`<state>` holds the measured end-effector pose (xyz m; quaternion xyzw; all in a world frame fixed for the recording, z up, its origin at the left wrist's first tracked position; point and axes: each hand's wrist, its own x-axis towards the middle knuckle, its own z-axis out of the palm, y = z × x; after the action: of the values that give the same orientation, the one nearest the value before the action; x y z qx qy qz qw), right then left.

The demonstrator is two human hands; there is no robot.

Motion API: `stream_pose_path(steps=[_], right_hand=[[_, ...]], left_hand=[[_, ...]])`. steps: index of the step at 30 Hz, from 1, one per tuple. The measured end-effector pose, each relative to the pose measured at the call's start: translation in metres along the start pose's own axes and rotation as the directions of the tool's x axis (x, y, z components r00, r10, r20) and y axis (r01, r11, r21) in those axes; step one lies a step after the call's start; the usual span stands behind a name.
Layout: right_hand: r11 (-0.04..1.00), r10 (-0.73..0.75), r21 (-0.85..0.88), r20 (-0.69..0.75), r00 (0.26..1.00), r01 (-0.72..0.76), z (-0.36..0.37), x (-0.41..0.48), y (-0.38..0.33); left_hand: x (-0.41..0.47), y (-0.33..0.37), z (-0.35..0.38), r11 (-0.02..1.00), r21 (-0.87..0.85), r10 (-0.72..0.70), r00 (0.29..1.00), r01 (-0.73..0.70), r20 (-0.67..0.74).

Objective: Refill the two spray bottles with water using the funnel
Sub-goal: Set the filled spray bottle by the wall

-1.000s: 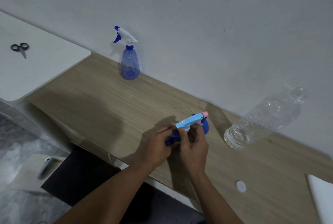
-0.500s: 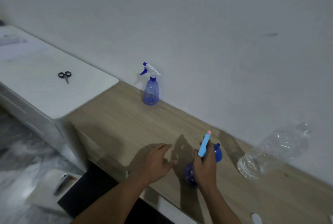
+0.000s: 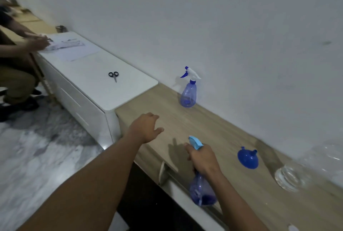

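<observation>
Counter [image 3: 213, 134] edge is my main worry. My read: right hand [image 3: 202, 158] is clenched round the neck of the near spray bottle [image 3: 201, 191], whose tilted body sits right at the front lip, seemingly partly over it. A slack grip or a nudge there and it drops to the floor.

Water bottle [image 3: 297, 173] is at the right margin, blurred; I can't tell if it's capped. Right forearm is near it, so a careless swing back could knock it and wet the wood.

Far spray bottle [image 3: 188, 91] stands upright by the wall, near the white cabinet [image 3: 104, 85]. Left hand [image 3: 146, 128] hovers released, fingers loose, holding nothing, well short of it. A grab by the trigger head could tip it.

Funnel [image 3: 247, 158] lies on the counter between near bottle and water bottle, touching neither. It looks light and easily swept off.

Versus half a second back:
- Left hand has left the near bottle and gone out toward the far one.
- Near bottle has come down toward the edge.
- Funnel, then half hidden behind the right hand, is in the open.

A second back both hands were on that bottle.
</observation>
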<state>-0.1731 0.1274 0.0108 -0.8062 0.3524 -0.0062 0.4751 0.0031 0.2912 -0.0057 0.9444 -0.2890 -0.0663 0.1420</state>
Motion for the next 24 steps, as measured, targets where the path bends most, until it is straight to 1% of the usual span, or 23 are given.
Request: stream_pose_path(steps=[3,9,13,19,24], right_hand=[[1.0,0.013,-0.012,0.011,1.0,-0.012,0.001,-0.006,-0.002],[0.998,0.029,0.059,0.017,0.999,-0.03,0.0,-0.013,-0.005],[0.999,0.004,0.046,0.025,1.0,-0.006,-0.002,-0.013,-0.006],[1.0,0.005,-0.002,0.055,0.998,-0.005,-0.011,-0.012,-0.008],[1.0,-0.001,-0.019,0.005,1.0,0.001,-0.017,-0.009,-0.01]], left_hand=[[-0.004,-0.002,0.0,1.0,-0.005,0.009,1.0,-0.009,0.003],[-0.008,0.003,0.004,0.999,-0.016,0.033,0.999,-0.032,0.032],[-0.003,0.007,-0.001,0.999,-0.009,0.042,0.999,-0.042,0.017],[0.013,0.013,-0.016,0.998,0.008,0.067,0.998,-0.066,-0.02],[0.021,0.018,-0.022,0.997,0.035,0.072,0.997,-0.071,-0.017]])
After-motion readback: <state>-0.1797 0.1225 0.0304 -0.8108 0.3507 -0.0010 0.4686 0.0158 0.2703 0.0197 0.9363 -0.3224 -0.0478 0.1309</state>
